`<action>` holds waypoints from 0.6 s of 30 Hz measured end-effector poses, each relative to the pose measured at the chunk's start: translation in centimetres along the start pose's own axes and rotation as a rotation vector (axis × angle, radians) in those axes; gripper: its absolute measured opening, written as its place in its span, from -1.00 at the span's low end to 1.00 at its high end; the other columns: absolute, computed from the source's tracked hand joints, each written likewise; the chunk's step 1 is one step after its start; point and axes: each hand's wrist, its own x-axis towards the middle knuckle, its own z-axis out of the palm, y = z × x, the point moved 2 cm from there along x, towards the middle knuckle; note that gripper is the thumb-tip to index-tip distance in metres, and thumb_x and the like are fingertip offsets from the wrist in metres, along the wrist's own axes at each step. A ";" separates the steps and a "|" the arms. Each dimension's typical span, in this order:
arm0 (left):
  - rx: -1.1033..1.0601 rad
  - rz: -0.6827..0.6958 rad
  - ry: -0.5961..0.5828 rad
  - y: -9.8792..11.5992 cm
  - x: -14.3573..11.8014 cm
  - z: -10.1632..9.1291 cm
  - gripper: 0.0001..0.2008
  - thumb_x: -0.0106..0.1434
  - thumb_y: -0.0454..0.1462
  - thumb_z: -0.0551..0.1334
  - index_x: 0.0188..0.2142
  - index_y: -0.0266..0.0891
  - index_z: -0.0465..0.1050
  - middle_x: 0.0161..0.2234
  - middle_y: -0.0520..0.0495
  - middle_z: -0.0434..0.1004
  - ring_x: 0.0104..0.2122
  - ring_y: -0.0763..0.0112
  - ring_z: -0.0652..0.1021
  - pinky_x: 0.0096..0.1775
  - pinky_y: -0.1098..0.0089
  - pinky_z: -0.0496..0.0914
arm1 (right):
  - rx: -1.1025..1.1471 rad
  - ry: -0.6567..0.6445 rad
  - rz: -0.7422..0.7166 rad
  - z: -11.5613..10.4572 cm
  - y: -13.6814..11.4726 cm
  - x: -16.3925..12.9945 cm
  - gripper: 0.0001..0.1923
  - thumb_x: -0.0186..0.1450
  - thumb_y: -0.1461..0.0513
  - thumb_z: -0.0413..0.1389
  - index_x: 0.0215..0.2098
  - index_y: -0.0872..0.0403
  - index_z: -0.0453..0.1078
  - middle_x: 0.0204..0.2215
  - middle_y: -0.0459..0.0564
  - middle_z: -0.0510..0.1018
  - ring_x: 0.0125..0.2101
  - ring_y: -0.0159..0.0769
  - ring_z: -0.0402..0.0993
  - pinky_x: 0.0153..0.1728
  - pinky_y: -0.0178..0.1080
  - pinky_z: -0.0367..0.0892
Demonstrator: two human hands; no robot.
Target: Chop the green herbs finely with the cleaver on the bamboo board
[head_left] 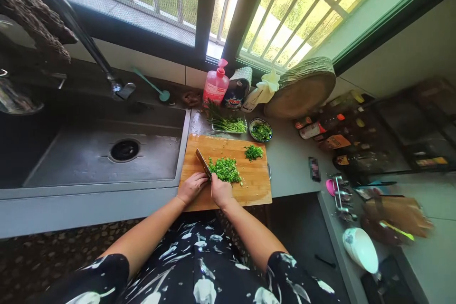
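My right hand (221, 191) is wrapped around the handle of a kitchen knife (203, 164), whose dark blade points up and to the left over the wooden cutting board (249, 192). Left of the blade, my left hand (192, 188) lies low over the board, fingers stretched toward the knife near its handle end; I see nothing held in it. A pile of chopped greens (226, 169) touches or nearly touches the blade's right side. A smaller heap of finely chopped greens (253, 152) sits at the board's upper right.
Behind the board are long green stalks (231, 125) on a tray and a bowl of greens (261, 130). A pink pump bottle (215, 84) stands by the window. The sink (156, 152) is at left. Bottles (317, 129) and a white bowl (360, 250) are at right.
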 end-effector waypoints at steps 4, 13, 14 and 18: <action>-0.039 -0.007 0.012 -0.2 -0.3 0.2 -0.79 0.30 -0.25 0.11 -0.28 -0.22 0.53 -0.26 -0.12 0.58 -0.21 0.35 0.55 -0.16 0.33 0.49 | 0.072 0.041 0.005 0.0 0.8 0.4 -0.61 0.35 0.25 -0.15 0.13 0.10 0.16 -0.33 0.10 0.58 -0.37 -0.25 0.55 -0.38 -0.34 0.35; -0.049 -0.014 0.010 -0.4 -0.3 0.2 -0.80 0.30 -0.25 0.12 -0.29 -0.22 0.52 -0.25 -0.11 0.57 -0.21 0.34 0.55 -0.15 0.30 0.49 | 0.103 -0.039 0.028 -0.3 1.7 -1.1 -0.60 0.31 0.25 -0.10 0.11 0.11 0.18 -0.38 0.08 0.58 -0.38 -0.20 0.55 -0.37 -0.30 0.33; -0.042 -0.004 0.005 -0.4 -0.3 0.1 -0.80 0.30 -0.25 0.12 -0.29 -0.22 0.52 -0.25 -0.11 0.57 -0.21 0.34 0.55 -0.15 0.30 0.49 | 0.109 -0.031 0.030 0.2 1.3 -0.6 -0.58 0.32 0.25 -0.11 0.14 0.13 0.15 -0.36 0.09 0.58 -0.37 -0.20 0.55 -0.37 -0.31 0.33; -0.035 0.034 0.003 -0.5 -0.3 0.0 -0.80 0.30 -0.26 0.11 -0.29 -0.23 0.52 -0.25 -0.12 0.57 -0.21 0.35 0.55 -0.16 0.32 0.49 | 0.125 0.018 0.030 1.2 0.3 0.8 -0.53 0.34 0.26 -0.15 0.21 0.15 0.07 -0.30 0.12 0.58 -0.34 -0.21 0.55 -0.37 -0.32 0.33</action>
